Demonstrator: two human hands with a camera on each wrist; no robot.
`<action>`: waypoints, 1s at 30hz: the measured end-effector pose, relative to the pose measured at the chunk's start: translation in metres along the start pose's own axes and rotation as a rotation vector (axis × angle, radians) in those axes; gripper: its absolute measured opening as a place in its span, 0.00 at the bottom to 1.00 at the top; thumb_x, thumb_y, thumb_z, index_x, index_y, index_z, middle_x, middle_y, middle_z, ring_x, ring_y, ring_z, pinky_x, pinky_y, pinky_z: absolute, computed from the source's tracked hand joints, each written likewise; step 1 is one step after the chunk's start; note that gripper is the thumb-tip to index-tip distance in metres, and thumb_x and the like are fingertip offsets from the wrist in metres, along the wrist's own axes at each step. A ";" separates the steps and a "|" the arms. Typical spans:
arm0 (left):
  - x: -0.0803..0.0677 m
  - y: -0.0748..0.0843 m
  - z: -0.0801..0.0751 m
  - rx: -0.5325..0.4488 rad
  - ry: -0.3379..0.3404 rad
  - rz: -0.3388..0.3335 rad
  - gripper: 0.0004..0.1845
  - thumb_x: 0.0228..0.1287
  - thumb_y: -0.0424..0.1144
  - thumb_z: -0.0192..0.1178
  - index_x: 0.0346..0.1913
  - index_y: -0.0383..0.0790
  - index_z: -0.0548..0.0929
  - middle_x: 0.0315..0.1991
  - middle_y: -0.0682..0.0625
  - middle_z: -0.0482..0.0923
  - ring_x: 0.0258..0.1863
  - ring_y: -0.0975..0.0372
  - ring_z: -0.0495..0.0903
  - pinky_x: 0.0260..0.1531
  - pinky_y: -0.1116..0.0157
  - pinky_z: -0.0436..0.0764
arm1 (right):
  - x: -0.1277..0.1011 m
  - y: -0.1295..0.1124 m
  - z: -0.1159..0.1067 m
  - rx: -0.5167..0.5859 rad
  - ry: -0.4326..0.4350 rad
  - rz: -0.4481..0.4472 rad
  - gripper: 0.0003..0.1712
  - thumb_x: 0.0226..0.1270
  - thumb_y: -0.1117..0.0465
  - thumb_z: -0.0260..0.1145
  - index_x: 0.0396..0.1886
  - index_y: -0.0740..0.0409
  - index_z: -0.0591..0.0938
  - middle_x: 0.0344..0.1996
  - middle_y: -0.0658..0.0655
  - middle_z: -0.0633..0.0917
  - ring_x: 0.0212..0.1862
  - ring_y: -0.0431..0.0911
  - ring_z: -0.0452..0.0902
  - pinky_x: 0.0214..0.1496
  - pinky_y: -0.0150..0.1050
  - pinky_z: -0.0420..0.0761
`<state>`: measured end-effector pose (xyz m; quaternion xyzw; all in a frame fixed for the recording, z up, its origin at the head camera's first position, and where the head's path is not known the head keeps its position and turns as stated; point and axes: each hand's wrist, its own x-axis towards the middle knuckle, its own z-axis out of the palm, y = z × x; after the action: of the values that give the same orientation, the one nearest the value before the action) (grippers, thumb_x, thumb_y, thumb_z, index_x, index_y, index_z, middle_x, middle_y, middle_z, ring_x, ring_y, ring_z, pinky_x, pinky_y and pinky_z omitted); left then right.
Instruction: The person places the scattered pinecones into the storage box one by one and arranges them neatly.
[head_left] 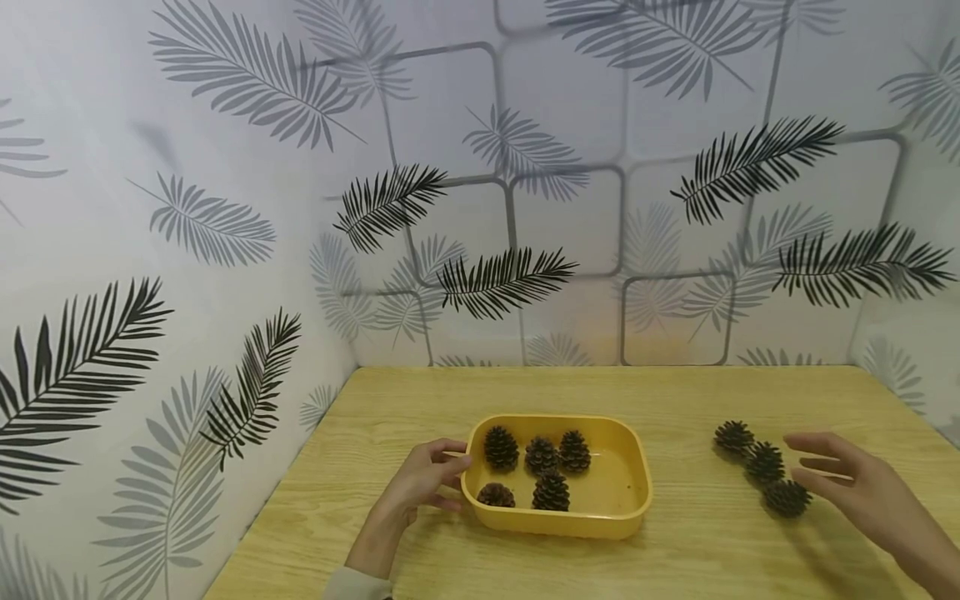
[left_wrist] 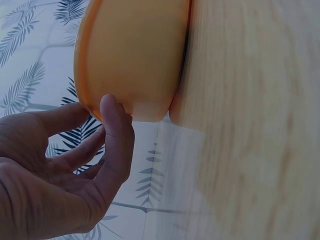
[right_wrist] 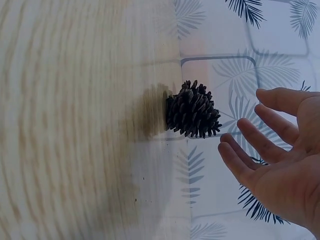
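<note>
A shallow yellow plastic tub [head_left: 558, 523] rests on the table with several brown pine cones [head_left: 542, 456] inside, mostly in its left half. My left hand [head_left: 429, 479] holds the tub's left end, thumb and fingers at the rim and outer wall; the left wrist view shows the fingers [left_wrist: 116, 135] bent against that wall. Three more pine cones [head_left: 765, 462] lie in a slanting row on the table to the right. Just right of them my right hand [head_left: 855, 483] hovers, fingers spread and holding nothing. In the right wrist view, one pine cone [right_wrist: 192, 110] shows beyond the fingertips, apart from them.
The light wood table [head_left: 420, 392] reaches back to a white wall covering [head_left: 570, 225] printed with grey and black leaves. Similar covering [head_left: 247, 350] borders the left side. Bare tabletop [head_left: 682, 500] separates the tub from the loose cones.
</note>
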<state>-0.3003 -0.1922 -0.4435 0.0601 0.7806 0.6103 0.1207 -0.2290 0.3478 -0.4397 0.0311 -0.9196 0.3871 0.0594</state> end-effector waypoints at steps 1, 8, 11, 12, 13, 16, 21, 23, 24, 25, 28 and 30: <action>0.000 0.000 0.000 0.000 0.001 0.000 0.25 0.77 0.41 0.62 0.69 0.30 0.76 0.55 0.32 0.78 0.38 0.54 0.87 0.30 0.56 0.93 | 0.000 0.001 0.000 0.001 -0.006 0.003 0.36 0.83 0.48 0.60 0.76 0.70 0.66 0.69 0.80 0.68 0.62 0.78 0.72 0.47 0.61 0.87; 0.001 -0.002 -0.001 -0.008 0.000 0.005 0.25 0.77 0.40 0.62 0.69 0.30 0.75 0.54 0.33 0.78 0.37 0.55 0.87 0.30 0.57 0.93 | 0.002 0.004 -0.002 -0.004 -0.044 0.035 0.36 0.81 0.49 0.62 0.74 0.72 0.67 0.69 0.81 0.68 0.61 0.77 0.74 0.47 0.59 0.88; 0.002 -0.002 -0.003 -0.018 0.001 0.005 0.24 0.77 0.39 0.62 0.69 0.30 0.75 0.53 0.35 0.78 0.38 0.55 0.87 0.30 0.59 0.92 | 0.003 0.007 -0.003 -0.007 -0.065 0.050 0.37 0.81 0.49 0.63 0.73 0.73 0.68 0.69 0.81 0.68 0.60 0.75 0.75 0.47 0.58 0.88; 0.002 -0.001 -0.003 -0.016 0.001 0.009 0.24 0.77 0.39 0.62 0.69 0.29 0.75 0.53 0.35 0.78 0.38 0.55 0.87 0.30 0.59 0.92 | 0.003 0.009 -0.002 -0.007 -0.071 0.054 0.37 0.80 0.49 0.63 0.73 0.73 0.69 0.69 0.81 0.68 0.59 0.75 0.76 0.47 0.58 0.88; 0.002 -0.001 -0.003 -0.016 0.003 0.008 0.24 0.77 0.39 0.62 0.69 0.30 0.75 0.53 0.35 0.79 0.38 0.55 0.87 0.30 0.59 0.92 | 0.003 0.010 -0.002 -0.003 -0.081 0.059 0.37 0.80 0.49 0.64 0.73 0.73 0.69 0.69 0.81 0.68 0.59 0.74 0.77 0.47 0.58 0.88; 0.002 -0.001 -0.002 -0.016 0.004 0.000 0.24 0.77 0.40 0.62 0.69 0.30 0.76 0.53 0.35 0.78 0.38 0.55 0.87 0.30 0.59 0.92 | 0.003 0.014 -0.002 0.003 -0.104 0.067 0.37 0.78 0.49 0.66 0.72 0.73 0.70 0.68 0.81 0.68 0.58 0.72 0.79 0.48 0.56 0.88; 0.002 -0.002 -0.002 -0.018 0.005 -0.009 0.24 0.77 0.40 0.62 0.69 0.31 0.76 0.54 0.34 0.79 0.38 0.54 0.87 0.30 0.59 0.92 | 0.003 0.017 0.000 0.020 -0.137 0.085 0.38 0.77 0.51 0.67 0.72 0.74 0.69 0.68 0.81 0.68 0.58 0.71 0.79 0.48 0.54 0.89; 0.002 -0.003 -0.002 -0.018 0.005 -0.005 0.24 0.77 0.40 0.62 0.69 0.30 0.76 0.54 0.34 0.79 0.38 0.54 0.87 0.30 0.59 0.92 | 0.003 0.017 0.000 0.025 -0.148 0.085 0.38 0.76 0.51 0.68 0.72 0.74 0.69 0.68 0.82 0.68 0.58 0.71 0.79 0.48 0.55 0.89; 0.002 -0.003 -0.002 -0.018 0.004 -0.004 0.24 0.77 0.40 0.62 0.69 0.30 0.76 0.54 0.34 0.78 0.38 0.54 0.87 0.30 0.59 0.92 | 0.003 0.017 0.001 0.024 -0.151 0.084 0.38 0.76 0.51 0.68 0.71 0.74 0.69 0.68 0.82 0.68 0.57 0.71 0.79 0.48 0.55 0.89; 0.002 -0.003 -0.002 -0.019 0.003 -0.003 0.24 0.77 0.40 0.62 0.69 0.30 0.76 0.54 0.34 0.78 0.38 0.53 0.87 0.30 0.59 0.92 | 0.003 0.017 0.001 0.021 -0.154 0.079 0.38 0.76 0.51 0.68 0.71 0.74 0.70 0.68 0.82 0.68 0.57 0.71 0.79 0.48 0.55 0.89; 0.003 -0.003 -0.003 -0.022 0.000 -0.002 0.24 0.77 0.40 0.62 0.69 0.30 0.76 0.54 0.33 0.78 0.38 0.53 0.87 0.30 0.58 0.93 | 0.002 0.017 0.001 0.016 -0.163 0.070 0.36 0.76 0.52 0.68 0.71 0.74 0.70 0.68 0.82 0.68 0.57 0.71 0.79 0.48 0.56 0.89; 0.003 -0.003 -0.003 -0.024 -0.001 -0.004 0.24 0.77 0.40 0.62 0.68 0.31 0.76 0.54 0.33 0.78 0.38 0.53 0.87 0.31 0.58 0.93 | 0.001 0.017 0.002 0.019 -0.160 0.054 0.34 0.76 0.53 0.68 0.70 0.74 0.71 0.68 0.83 0.67 0.57 0.72 0.79 0.48 0.55 0.89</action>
<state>-0.3034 -0.1948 -0.4461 0.0576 0.7734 0.6192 0.1230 -0.2322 0.3581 -0.4532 0.0379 -0.9181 0.3936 -0.0251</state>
